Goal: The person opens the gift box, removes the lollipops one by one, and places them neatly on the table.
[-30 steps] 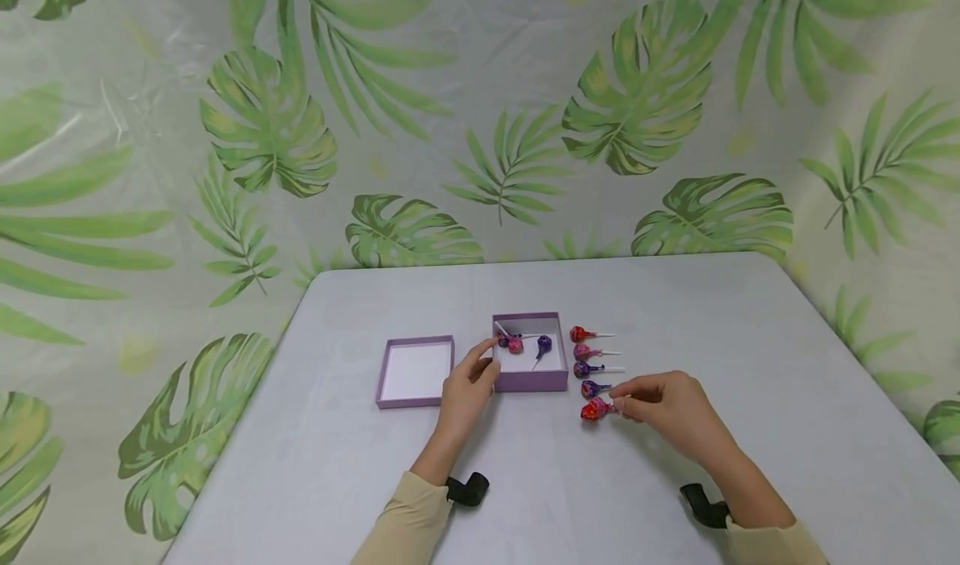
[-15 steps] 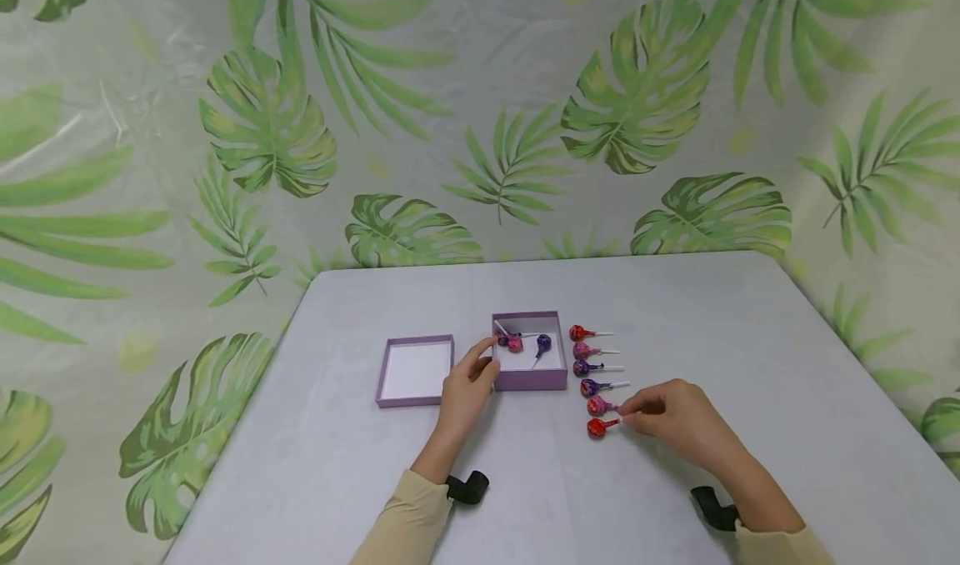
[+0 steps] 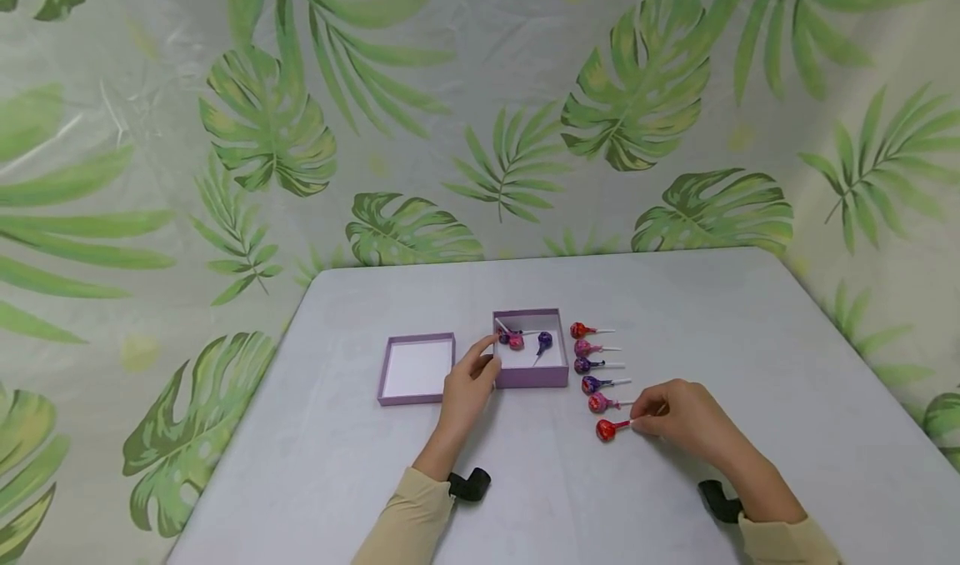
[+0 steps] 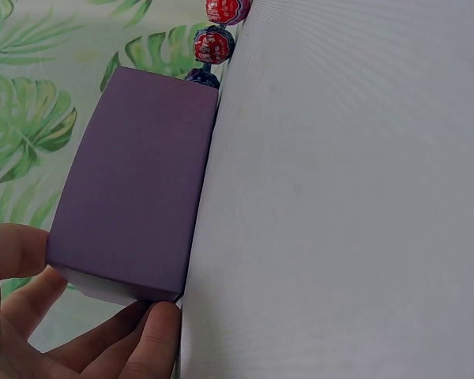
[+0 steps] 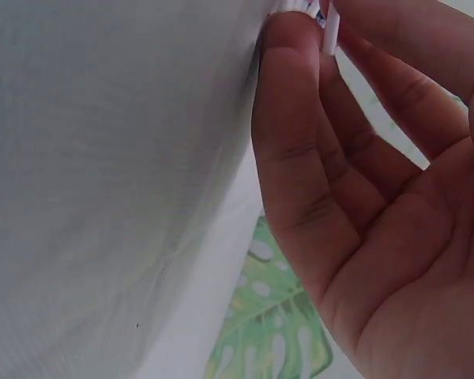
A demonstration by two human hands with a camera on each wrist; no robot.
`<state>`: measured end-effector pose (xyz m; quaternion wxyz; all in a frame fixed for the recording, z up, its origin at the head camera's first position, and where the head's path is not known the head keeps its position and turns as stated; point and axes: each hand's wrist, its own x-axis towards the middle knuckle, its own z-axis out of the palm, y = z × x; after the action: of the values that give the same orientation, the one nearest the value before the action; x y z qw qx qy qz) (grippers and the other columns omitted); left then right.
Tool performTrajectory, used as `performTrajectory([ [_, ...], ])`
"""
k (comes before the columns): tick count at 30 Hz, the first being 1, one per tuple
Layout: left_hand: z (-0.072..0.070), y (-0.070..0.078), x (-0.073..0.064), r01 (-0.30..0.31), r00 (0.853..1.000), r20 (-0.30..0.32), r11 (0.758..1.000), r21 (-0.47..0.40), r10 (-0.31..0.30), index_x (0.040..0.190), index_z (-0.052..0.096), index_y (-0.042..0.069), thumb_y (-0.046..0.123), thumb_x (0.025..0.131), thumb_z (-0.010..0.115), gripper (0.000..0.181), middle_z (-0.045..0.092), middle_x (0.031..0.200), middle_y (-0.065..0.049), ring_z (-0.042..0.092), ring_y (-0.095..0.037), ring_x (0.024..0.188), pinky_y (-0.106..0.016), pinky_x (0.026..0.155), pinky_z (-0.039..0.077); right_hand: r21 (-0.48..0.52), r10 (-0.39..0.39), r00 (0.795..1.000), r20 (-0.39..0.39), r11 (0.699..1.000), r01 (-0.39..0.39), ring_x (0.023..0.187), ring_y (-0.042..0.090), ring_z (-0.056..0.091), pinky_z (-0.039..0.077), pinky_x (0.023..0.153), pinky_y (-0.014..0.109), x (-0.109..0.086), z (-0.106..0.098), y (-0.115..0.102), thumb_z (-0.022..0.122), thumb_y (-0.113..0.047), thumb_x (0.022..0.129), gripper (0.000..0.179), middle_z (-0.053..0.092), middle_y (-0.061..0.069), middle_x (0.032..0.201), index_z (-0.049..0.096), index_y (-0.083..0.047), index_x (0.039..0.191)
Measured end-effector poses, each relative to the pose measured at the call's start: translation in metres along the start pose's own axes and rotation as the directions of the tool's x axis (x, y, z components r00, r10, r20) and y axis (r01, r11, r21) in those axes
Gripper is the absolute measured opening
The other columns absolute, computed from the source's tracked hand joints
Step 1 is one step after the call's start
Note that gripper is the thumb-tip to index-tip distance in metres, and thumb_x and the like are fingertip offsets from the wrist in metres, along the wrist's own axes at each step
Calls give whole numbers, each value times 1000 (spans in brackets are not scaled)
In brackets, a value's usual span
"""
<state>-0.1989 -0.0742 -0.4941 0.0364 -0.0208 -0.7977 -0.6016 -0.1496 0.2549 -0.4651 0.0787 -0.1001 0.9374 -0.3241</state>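
My right hand (image 3: 686, 415) pinches the stick end of a red-wrapped lollipop (image 3: 606, 430), the nearest in a column of several lollipops on the table. Just beyond it lies a pink lollipop (image 3: 598, 403), its stick pointing toward the same fingers. In the right wrist view, white stick ends show at the fingertips (image 5: 292, 35); the candy heads are mostly hidden. My left hand (image 3: 468, 386) holds the purple box (image 3: 532, 377) at its left side, thumb near the front corner. Inside the open box lie a pink lollipop (image 3: 517, 342) and purple ones (image 3: 544, 341).
Left of the box lies its lid (image 3: 417, 371), white inside with a purple rim. Two purple lollipops (image 3: 591, 384), a pink one (image 3: 587, 348) and a red one (image 3: 579, 330) continue the column, sticks to the right. A white cloth covers the table (image 3: 570, 490); leaf-print sheeting hangs behind.
The right hand has drawn the red lollipop toward the person and to the right, apart from the pink one it overlapped. The left hand stays at the box.
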Motion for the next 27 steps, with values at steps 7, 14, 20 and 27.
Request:
performTrajectory([
  [7,1,0,0,5,1000,-3,1000,3,-5,139,62,32,25,101,61,39,68,125,-12,67,-18,102,-35,79,56,-35,-19,1000,-13,999,18,75,14,56,48,67,33,1,3,4,83,-15,82,12,64,-8,81,75,-23,81],
  [14,1,0,0,4,1000,-6,1000,2,-4,139,62,31,25,101,61,38,68,124,-10,67,-18,102,-35,79,56,-51,-13,1000,-8,999,12,77,14,56,48,69,35,3,6,6,83,-14,81,12,64,-7,83,75,-23,81],
  [20,1,0,0,9,1000,-3,1000,7,-9,140,61,28,25,101,61,39,68,124,-11,67,-18,99,-35,78,56,-50,3,1000,-5,999,-3,76,15,56,48,68,35,3,6,2,83,-12,81,13,63,-6,82,75,-22,80],
  [27,1,0,0,-4,1000,-1,1000,2,4,140,61,28,27,102,60,38,67,128,-14,67,-19,104,-36,80,56,-50,17,1000,2,999,-16,76,16,55,47,67,34,3,6,3,83,-13,81,13,62,-6,82,75,-22,80],
])
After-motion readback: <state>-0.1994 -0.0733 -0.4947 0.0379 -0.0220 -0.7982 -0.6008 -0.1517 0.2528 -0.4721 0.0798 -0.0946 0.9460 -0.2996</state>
